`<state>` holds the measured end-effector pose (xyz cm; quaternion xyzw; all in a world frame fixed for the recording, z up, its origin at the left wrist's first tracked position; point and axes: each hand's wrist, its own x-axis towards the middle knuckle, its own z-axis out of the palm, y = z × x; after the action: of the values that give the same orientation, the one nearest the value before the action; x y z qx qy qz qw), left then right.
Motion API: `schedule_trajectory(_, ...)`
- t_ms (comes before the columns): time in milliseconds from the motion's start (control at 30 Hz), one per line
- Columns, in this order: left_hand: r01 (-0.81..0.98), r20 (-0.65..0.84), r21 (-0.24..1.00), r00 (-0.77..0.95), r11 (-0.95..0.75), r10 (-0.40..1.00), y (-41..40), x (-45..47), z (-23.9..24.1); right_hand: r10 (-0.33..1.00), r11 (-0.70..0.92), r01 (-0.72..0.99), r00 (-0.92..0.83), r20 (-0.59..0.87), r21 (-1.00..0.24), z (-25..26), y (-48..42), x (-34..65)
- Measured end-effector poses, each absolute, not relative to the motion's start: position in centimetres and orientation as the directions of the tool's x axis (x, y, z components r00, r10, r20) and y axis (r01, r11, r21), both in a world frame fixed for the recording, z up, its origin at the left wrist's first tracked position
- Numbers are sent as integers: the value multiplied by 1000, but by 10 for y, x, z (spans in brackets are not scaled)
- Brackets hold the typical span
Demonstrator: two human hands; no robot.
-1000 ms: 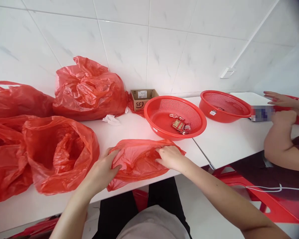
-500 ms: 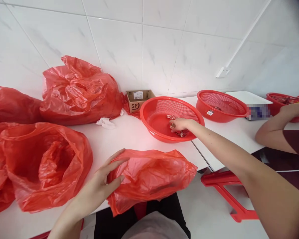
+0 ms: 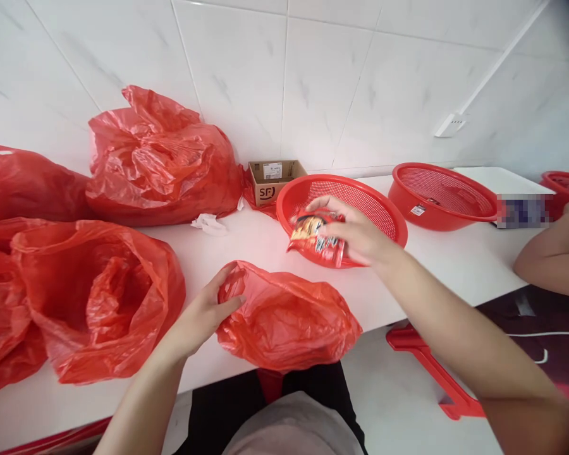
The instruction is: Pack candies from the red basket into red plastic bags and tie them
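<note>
Red packets (image 3: 308,235) jut leftward from the right grip (image 3: 360,235).

Red packets (image 3: 309,235) in the right hand (image 3: 360,232)

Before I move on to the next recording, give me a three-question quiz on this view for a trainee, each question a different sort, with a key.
1. Open question: what is the wearer's right hand holding?
2. True or false: the wearer's left hand grips the rim of a basin.
3. Fill in the blank: the large dark letters on the front of the cardboard box by the wall read "____".

Key:
1. At least one printed red packet.
2. False; it is at the left edge of the open red bag.
3. SF.
</note>
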<state>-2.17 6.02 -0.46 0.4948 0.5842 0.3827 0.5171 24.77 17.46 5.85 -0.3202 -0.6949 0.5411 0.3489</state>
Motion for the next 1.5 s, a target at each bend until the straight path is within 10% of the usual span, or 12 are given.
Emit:
schedule_trajectory(333,482,-110,876,150,24,983,51,-32,2,805,478,607,-592,41,-634,-27,127,211)
schedule_trajectory(467,696,60,718,-43,-13,997,48,-47,-2,868,459,825,-495,-29,-331,-25,134,228)
schedule_trajectory(567,713,158,701,-170,10,973,42,-44,-4,829,509,797,-556,-66,-325,-8,118,234)
schedule_trajectory(733,438,121,898,-353,49,928,15,-19,-7,808,532,659,-584,83,-532,52,136,264)
schedule_trajectory(800,250,58,966,-459,67,887,4,-8,-13,890,446,803,-445,100,-395,69,170,283)
schedule_trajectory(967,-27,-97,995,-535,98,839,-11,9,-29,897,219,976,-195,-397,17,50,248,320)
schedule_trajectory(1500,-316,-196,948,-464,46,864,-10,9,-31,784,316,948,-282,-553,-36,6,280,341)
